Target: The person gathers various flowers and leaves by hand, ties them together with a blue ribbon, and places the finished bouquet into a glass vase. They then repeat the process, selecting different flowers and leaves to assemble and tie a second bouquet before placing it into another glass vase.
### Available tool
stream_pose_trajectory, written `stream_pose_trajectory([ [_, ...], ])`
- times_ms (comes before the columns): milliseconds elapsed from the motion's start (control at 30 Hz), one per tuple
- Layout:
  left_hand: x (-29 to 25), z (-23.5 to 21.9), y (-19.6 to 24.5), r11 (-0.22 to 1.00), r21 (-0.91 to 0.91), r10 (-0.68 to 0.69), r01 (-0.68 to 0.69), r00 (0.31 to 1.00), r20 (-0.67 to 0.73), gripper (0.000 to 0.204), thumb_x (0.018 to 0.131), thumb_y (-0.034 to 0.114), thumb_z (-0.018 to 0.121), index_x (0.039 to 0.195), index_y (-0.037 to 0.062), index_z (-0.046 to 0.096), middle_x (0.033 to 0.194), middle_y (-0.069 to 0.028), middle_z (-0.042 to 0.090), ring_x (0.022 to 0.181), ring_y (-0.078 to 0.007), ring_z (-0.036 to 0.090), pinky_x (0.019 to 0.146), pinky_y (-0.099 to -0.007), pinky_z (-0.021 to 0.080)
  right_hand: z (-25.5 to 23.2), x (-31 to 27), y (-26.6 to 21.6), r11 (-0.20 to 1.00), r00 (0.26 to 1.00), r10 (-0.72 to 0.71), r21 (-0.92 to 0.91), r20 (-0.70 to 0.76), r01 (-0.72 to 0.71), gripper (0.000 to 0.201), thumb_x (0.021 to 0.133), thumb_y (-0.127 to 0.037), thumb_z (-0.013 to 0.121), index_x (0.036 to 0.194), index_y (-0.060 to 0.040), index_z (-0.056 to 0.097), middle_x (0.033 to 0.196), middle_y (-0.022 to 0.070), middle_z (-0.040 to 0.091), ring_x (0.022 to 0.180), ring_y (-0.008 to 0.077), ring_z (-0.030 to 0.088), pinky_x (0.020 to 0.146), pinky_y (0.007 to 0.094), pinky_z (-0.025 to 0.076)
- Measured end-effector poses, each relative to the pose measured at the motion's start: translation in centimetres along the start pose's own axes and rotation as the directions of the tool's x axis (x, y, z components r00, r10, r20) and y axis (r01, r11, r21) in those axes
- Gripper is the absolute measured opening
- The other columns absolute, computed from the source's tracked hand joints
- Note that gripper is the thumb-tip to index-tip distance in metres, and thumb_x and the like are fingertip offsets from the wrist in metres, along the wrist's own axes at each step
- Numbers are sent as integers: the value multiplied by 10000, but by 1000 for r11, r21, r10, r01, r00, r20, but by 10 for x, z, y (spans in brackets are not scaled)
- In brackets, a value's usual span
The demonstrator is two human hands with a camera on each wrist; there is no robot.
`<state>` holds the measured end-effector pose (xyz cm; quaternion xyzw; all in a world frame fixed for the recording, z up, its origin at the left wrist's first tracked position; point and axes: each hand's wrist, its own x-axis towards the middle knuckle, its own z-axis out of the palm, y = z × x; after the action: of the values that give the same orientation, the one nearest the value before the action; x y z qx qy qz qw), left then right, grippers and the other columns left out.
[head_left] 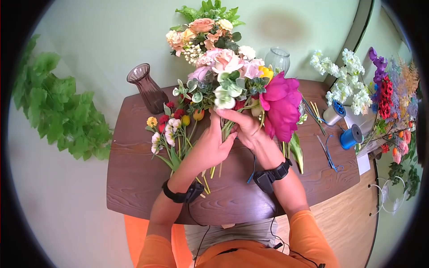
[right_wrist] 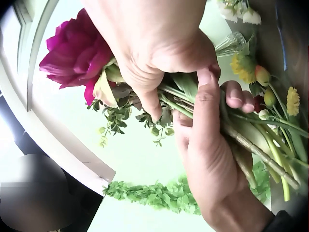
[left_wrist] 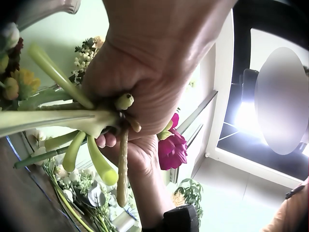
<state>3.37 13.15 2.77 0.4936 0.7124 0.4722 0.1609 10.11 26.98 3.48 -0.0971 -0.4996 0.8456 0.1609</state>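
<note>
A bouquet of pink roses [head_left: 227, 61], pale-edged leaves and a large magenta flower [head_left: 281, 107] is held up over the table. My left hand [head_left: 213, 145] grips its stems just under the blooms; in the right wrist view the left hand [right_wrist: 210, 150] has its fingers and thumb around them. My right hand [head_left: 248, 129] meets it from the other side, fingers curled about the upper stems [right_wrist: 178, 99] below the magenta flower. In the left wrist view, cut stem ends [left_wrist: 104, 162] spread out below the left hand [left_wrist: 145, 72].
On the brown table [head_left: 241, 201] lie small red, yellow and white flowers [head_left: 172, 127] at left, blue ribbon pieces [head_left: 330, 154] and two spools [head_left: 351, 136] at right. A purple vase [head_left: 149, 91], a clear vase [head_left: 278, 60] and a peach bouquet [head_left: 202, 27] stand behind.
</note>
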Motion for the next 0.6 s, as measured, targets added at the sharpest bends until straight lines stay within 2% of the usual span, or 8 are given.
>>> stream_pose_trajectory([
  [133,1,1,0,986,-151,-72,73,997,11,765,919,97,708,1477,-41,204,1278,-245,556,1048,-238,642,884,-349,534,-12,6,7,989,995,38,-137,-93,-51,378,811,-261,834,1118,-77,715,1068,-8,687,999,137,621,784,307,485],
  [200,1,4,-5,994,-42,99,-104,989,-113,784,886,73,757,1448,-24,219,1258,-186,524,1036,-192,622,876,-335,535,-7,6,6,996,996,-32,-89,-86,24,327,827,-231,817,1083,-57,710,989,2,678,886,129,620,749,307,494],
  [267,5,0,-8,957,-271,93,-107,994,-63,714,881,59,781,1366,20,259,1162,-99,479,1126,-168,573,962,-317,490,-2,1,-5,991,991,-132,21,15,131,264,853,-191,792,1043,-34,698,901,26,663,808,139,611,774,311,511],
  [367,5,-14,-10,848,-529,-9,12,1000,7,734,920,144,772,1402,-47,251,1181,-155,558,1063,-210,653,916,-332,533,-7,3,-1,985,995,-97,143,25,92,222,886,-172,762,995,0,672,870,49,656,808,164,622,849,338,535],
  [433,11,-19,-20,744,-668,103,-6,989,106,633,957,128,734,1380,-57,301,1225,-155,559,1034,-197,668,872,-311,558,-10,1,-1,987,995,-94,135,40,88,237,895,-183,754,1007,6,666,883,51,660,818,160,625,875,337,533],
  [500,14,-21,-18,766,-640,90,61,975,201,575,960,132,731,1354,-58,357,1196,-143,587,995,-200,683,854,-319,571,-14,-3,-4,952,946,247,128,212,-277,301,913,-211,735,1091,20,657,937,71,671,763,178,644,739,322,569],
  [533,15,-22,-18,786,-606,79,124,952,297,519,963,137,728,1327,-59,414,1167,-131,615,956,-204,699,837,-327,584,-12,-1,2,951,944,251,126,215,-282,301,913,-211,735,1091,20,657,937,71,671,763,178,644,739,322,569],
  [600,15,-19,-27,727,-645,50,234,920,389,463,969,119,709,1340,-21,471,1325,-132,556,974,-168,679,805,-329,572,-7,1,16,993,971,114,-1,209,-116,449,909,-369,755,1133,11,671,933,117,690,516,149,599,347,235,388],
])
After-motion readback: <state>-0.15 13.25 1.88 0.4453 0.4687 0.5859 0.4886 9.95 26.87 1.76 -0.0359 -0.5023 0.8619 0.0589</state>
